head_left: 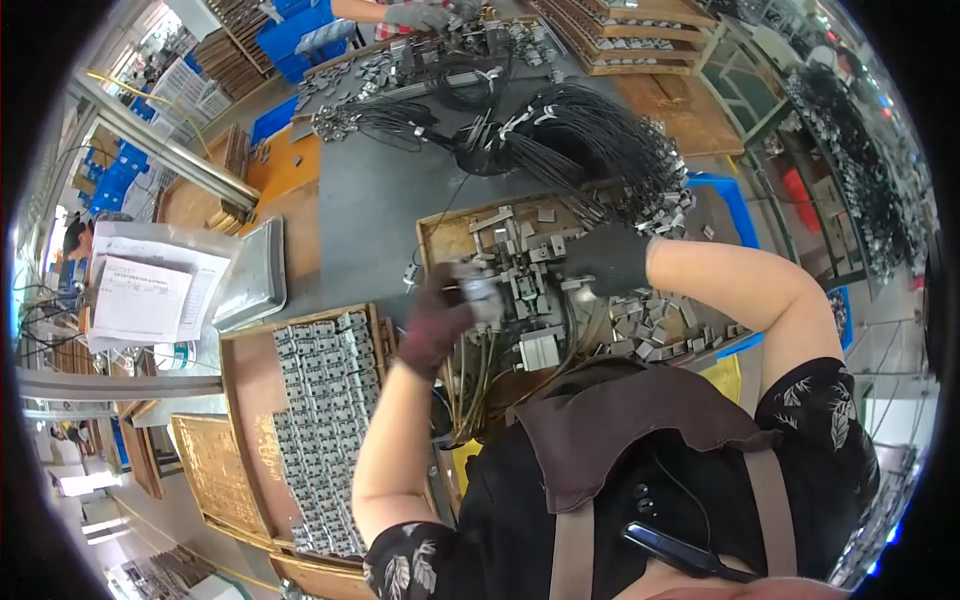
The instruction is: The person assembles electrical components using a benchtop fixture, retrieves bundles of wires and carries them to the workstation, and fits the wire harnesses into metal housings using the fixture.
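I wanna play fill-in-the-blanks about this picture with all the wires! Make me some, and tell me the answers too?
1. Counting the left hand and the right hand together, this person wears ____ gloves.
2. The bundled cables are coloured ____.
3. The tray with rows of metal parts has a frame made of ____.
4. The printed papers are on the person's ____ side.

Missing words: two; black; wood; left.

Left hand (437,325) gloved maroon; right hand (608,258) dark grey.
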Motion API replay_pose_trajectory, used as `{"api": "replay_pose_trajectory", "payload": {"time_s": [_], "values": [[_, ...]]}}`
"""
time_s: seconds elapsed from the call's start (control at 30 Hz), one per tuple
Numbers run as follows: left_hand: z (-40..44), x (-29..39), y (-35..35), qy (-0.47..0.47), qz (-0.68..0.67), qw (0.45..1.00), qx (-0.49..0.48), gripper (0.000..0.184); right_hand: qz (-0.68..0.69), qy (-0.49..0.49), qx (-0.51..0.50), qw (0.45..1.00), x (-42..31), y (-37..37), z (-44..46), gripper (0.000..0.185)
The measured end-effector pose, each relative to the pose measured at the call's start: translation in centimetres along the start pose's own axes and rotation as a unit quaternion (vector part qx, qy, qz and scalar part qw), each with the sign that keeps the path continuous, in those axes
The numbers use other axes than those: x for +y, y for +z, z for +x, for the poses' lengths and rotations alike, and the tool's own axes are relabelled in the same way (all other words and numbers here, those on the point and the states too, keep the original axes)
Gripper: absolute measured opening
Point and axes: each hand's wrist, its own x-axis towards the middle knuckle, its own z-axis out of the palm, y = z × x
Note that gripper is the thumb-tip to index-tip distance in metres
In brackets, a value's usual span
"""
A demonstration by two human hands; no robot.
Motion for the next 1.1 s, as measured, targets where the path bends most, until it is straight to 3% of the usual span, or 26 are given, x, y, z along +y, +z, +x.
{"api": "replay_pose_trajectory", "payload": {"time_s": [0.1, 0.2, 0.23, 0.27, 0.3, 0.33, 0.37, 0.4, 0.47, 0.53, 0.57, 0.6, 0.63, 0.67, 0.77, 0.8, 0.83, 0.9, 1.03, 1.1], "values": [[4.1, -5.2, 2.8, -0.07, 0.014, 0.997, 0.013, 0.057, -0.092, 0.075, -0.17, 0.978, 1.1, -0.8, -1.9, 0.024], [6.3, -8.4, 3.3, -0.108, 0.058, 0.992, 0.025, 0.047, -0.121, 0.072, -0.203, 0.969, 3.7, 0.7, -3.8, 0.025], [6.2, -8.9, 3.4, 0.126, 0.296, 0.946, -0.027, 0.046, -0.121, 0.073, -0.204, 0.969, 4.5, 0.9, -3.9, 0.025], [6.4, -9.6, 3.3, 0.346, 0.501, 0.79, -0.075, 0.045, -0.075, 0.013, -0.184, 0.98, 5.1, 1.2, -3.9, 0.024], [7.6, -10.9, 3.0, 0.354, 0.474, 0.799, -0.107, 0.044, -0.026, -0.047, -0.162, 0.985, 5.5, 1.5, -3.7, 0.023], [7.4, -9.5, 2.7, 0.35, 0.474, 0.8, -0.11, 0.044, -0.022, -0.046, -0.161, 0.986, 5.4, 1.0, -2.9, 0.023], [6.6, -6.2, 2.1, 0.122, 0.133, 0.976, -0.122, 0.044, 0.005, -0.035, -0.159, 0.987, 4.7, -0.2, -1.5, 0.022], [5.8, -2.8, 1.5, -0.131, -0.234, 0.958, -0.105, 0.044, 0.031, -0.024, -0.157, 0.987, 3.7, -1.5, 0.2, 0.022], [5.3, 3.3, -0.9, -0.067, -0.069, 0.993, -0.066, 0.042, -0.086, -0.002, -0.095, 0.992, 0.9, -4.5, 4.1, 0.017], [6.4, 3.5, -4.7, -0.018, 0.222, 0.972, 0.078, 0.041, -0.086, -0.124, 0.217, 0.964, 0.1, -3.6, 7.3, 0.015], [6.2, 2.7, -5.2, -0.019, 0.224, 0.971, 0.081, 0.041, -0.084, -0.127, 0.219, 0.964, -0.2, -2.8, 8.3, 0.015], [5.7, 1.9, -5.8, 0.061, 0.44, 0.884, 0.147, 0.039, -0.093, -0.078, 0.183, 0.976, -0.6, -2.0, 9.4, 0.018], [5.3, 1.2, -6.4, 0.137, 0.629, 0.738, 0.202, 0.038, -0.101, -0.028, 0.147, 0.984, -0.7, -1.1, 10.4, 0.022], [5.0, -0.4, -5.6, 0.01, 0.329, 0.933, 0.149, 0.041, -0.128, -0.035, 0.105, 0.986, -0.5, -0.1, 10.7, 0.037], [2.7, -5.4, -1.8, 0.146, 0.446, 0.881, 0.056, 0.049, -0.005, -0.071, 0.09, 0.993, 0.2, -0.2, 9.0, 0.05], [2.1, -5.5, 0.3, 0.191, 0.494, 0.847, 0.054, 0.052, 0.002, -0.025, 0.002, 1.0, -0.3, -1.5, 8.3, 0.058], [2.1, -6.6, 1.1, 0.192, 0.487, 0.85, 0.055, 0.052, -0.001, -0.023, -0.005, 1.0, -0.2, -1.2, 7.7, 0.058], [2.6, -8.2, 2.3, 0.066, 0.295, 0.948, 0.1, 0.058, 0.04, -0.035, 0.008, 0.999, 0.5, -0.5, 6.5, 0.061], [2.7, -6.6, 4.1, 0.022, 0.284, 0.956, 0.073, 0.058, 0.043, -0.055, 0.029, 0.997, 0.4, -0.6, 5.7, 0.054], [2.6, -6.7, 4.2, 0.047, 0.305, 0.949, 0.066, 0.056, 0.029, -0.055, 0.032, 0.998, 0.6, -0.1, 5.7, 0.053]]}}
